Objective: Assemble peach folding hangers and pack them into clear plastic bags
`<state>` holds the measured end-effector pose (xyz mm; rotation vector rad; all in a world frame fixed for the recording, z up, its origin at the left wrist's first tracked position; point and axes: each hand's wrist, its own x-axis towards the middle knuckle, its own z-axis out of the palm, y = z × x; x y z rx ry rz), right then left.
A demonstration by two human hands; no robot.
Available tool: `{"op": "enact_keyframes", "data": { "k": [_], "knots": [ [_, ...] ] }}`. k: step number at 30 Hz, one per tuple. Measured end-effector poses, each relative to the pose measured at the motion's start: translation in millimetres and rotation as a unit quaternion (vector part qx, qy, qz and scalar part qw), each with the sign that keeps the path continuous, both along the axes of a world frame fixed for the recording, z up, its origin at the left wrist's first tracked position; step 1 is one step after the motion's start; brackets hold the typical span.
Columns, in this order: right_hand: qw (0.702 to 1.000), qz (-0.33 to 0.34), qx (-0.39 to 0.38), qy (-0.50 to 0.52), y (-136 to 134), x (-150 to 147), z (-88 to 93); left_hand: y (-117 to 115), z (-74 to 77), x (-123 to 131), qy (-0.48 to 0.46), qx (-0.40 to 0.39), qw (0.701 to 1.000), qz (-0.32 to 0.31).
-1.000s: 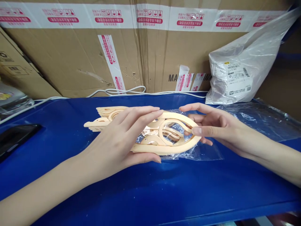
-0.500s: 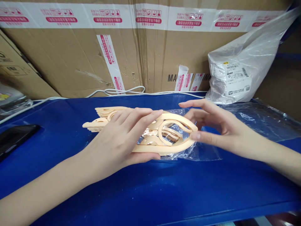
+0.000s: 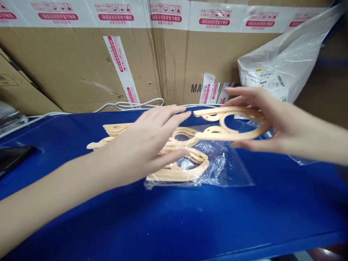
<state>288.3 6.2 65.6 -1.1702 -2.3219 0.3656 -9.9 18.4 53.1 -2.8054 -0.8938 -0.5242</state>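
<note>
My right hand (image 3: 261,119) grips one cream plastic folding piece (image 3: 231,135), shaped like a folded hanger, by its rounded end and holds it above the table. Its two narrow ends point left toward my left hand (image 3: 154,143). My left hand is spread, fingers apart, over a pile of similar cream pieces (image 3: 179,175). Part of the pile is hidden under the palm, and whether the palm presses on it cannot be seen. A clear plastic bag (image 3: 231,170) lies under the pieces and reaches out to their right.
Behind the blue table (image 3: 174,221) stands a large cardboard box (image 3: 81,65), with a white cable (image 3: 106,106) along its base. A white plastic package (image 3: 285,61) is at the back right. A black object (image 3: 16,157) lies at the left.
My right hand has lifted one cream piece off the pile, up and to the right. My left hand stays over the pile. The view has shifted slightly.
</note>
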Motion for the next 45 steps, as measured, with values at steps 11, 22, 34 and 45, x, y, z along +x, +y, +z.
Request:
{"op": "enact_keyframes", "data": {
  "k": [11, 22, 34, 45],
  "knots": [
    [0.957, -0.055, -0.282, -0.039, 14, 42, -0.3, -23, -14.9, -42, 0.008, -0.033, 0.993, 0.115],
    [0.946, 0.041, -0.321, -0.016, 14, 20, -5.3, -29, -30.3, -41, -0.008, -0.233, 0.922, 0.31],
    [0.979, 0.061, -0.177, -0.083, 14, -8, -25.5, -25, -33.2, -30, -0.174, -0.428, 0.848, 0.26],
    [0.981, 0.021, -0.141, -0.129, 27, 16, -24.8, -39, -32.7, -37, -0.08, -0.223, 0.936, 0.261]
  ]
}}
